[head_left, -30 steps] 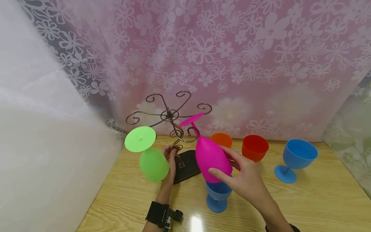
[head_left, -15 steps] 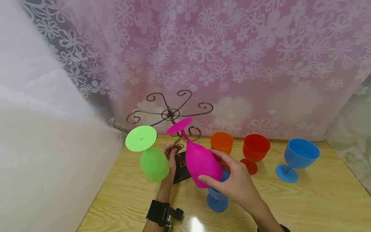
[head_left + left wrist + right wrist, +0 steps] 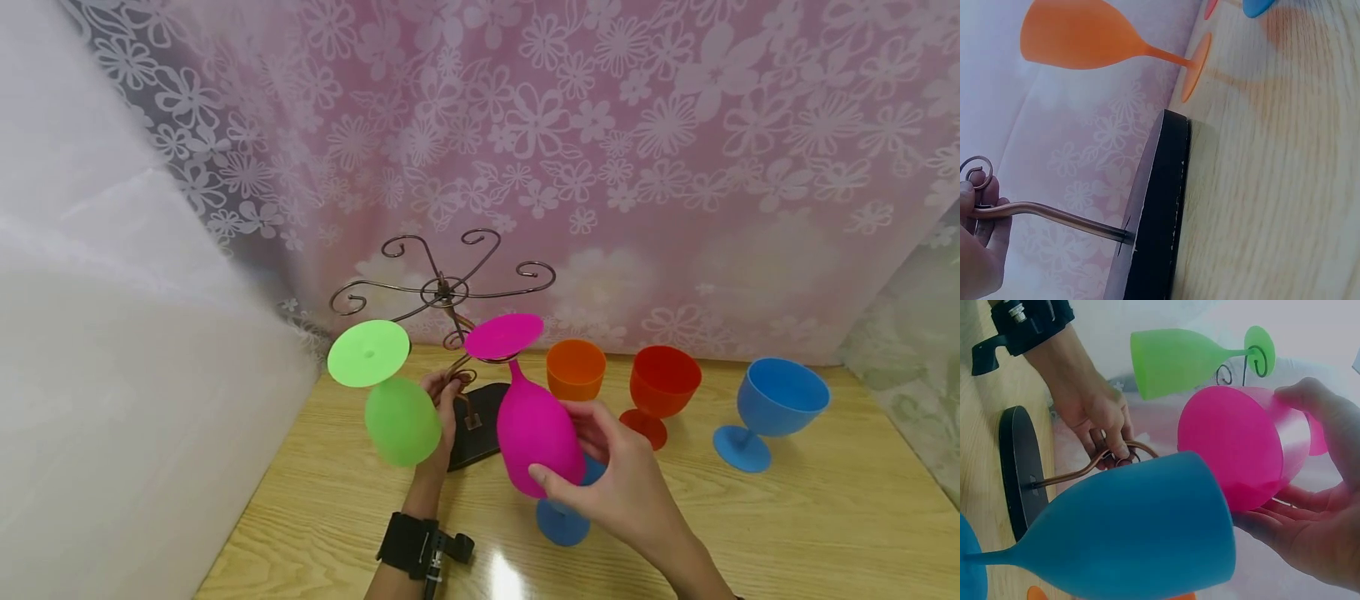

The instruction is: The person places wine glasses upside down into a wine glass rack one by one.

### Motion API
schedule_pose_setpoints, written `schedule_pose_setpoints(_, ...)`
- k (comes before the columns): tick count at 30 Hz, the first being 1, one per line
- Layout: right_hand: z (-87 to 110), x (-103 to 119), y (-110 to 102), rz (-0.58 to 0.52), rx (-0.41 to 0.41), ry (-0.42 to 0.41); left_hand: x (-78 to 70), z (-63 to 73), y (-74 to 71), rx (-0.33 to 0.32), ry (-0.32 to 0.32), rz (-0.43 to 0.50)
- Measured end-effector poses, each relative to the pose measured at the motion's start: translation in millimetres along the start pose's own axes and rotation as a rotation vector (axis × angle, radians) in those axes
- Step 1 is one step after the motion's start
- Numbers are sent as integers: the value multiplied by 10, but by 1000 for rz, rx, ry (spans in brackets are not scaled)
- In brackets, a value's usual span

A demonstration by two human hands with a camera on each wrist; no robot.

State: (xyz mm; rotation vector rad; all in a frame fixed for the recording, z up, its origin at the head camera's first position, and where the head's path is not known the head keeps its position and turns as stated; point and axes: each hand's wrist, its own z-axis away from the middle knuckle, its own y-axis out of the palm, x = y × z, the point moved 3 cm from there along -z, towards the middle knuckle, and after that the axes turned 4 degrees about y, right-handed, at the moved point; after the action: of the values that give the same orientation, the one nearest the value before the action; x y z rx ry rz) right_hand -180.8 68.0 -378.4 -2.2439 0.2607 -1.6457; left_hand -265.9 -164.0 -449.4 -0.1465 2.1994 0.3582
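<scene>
Spreading across 12 o'clock in the head view, a pink curtain [image 3: 562, 150] is patterned with white flowers, while a white sheet [image 3: 135, 350] is seen at 9 o'clock. A wooden table [image 3: 315, 517] is laid out towards 6 o'clock. On it a metal rack [image 3: 444, 292] with curled arms is stood, and its top is taken as the dial's centre from here on; its black base [image 3: 487, 412] is placed below, between 5 and 6 o'clock.

The pink goblet [image 3: 540, 437] is held upside down and slightly tilted at 5 o'clock, its foot seen over a curled hook [image 3: 491, 361]; whether its weight is borne there cannot be told. The green goblet [image 3: 402, 421] is hung upside down from the rack at 7 o'clock. A blue goblet [image 3: 562, 523] is stood upright at 5 o'clock, partly hidden by the pink one. An orange goblet [image 3: 576, 371] is placed at 4 o'clock; a red goblet [image 3: 665, 387] and a second blue goblet [image 3: 780, 400] are stood upright between 3 and 4 o'clock.

The pink bowl is gripped between thumb and fingers by the right hand [image 3: 618, 471]. The rack's copper-coloured stem [image 3: 1072, 220] is gripped by the curled fingers of the left hand [image 3: 1100, 419], at 6 o'clock. On the left wrist a black strap [image 3: 408, 546] is worn
</scene>
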Motion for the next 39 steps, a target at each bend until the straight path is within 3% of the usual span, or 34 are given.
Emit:
schedule_pose_setpoints(3,-16,-14,-1,10,-5,17,38,-21,-2,-13,-21,6)
schedule_pose_setpoints(10,-96,-19,34,47,57,-6,347,-81,-91,-25,-34,70)
schedule_pose_setpoints(13,-129,-28,54,102,74,-31,222,-93,-53,-3,4,86)
schedule_pose_setpoints(18,-171,-48,102,98,113,-43,4,-75,-29,40,39,60)
schedule_pose_setpoints(25,-216,-62,137,125,119,-73,325,-89,-123,40,-54,83)
schedule_pose_setpoints(29,-209,-68,119,122,122,-87,416,-105,-116,54,-39,147)
schedule_pose_setpoints(33,-176,-92,9,123,96,-112,303,-114,-66,80,-9,180)
schedule_pose_setpoints(39,-84,-219,-314,187,19,-126,90,-113,-7,112,21,117)
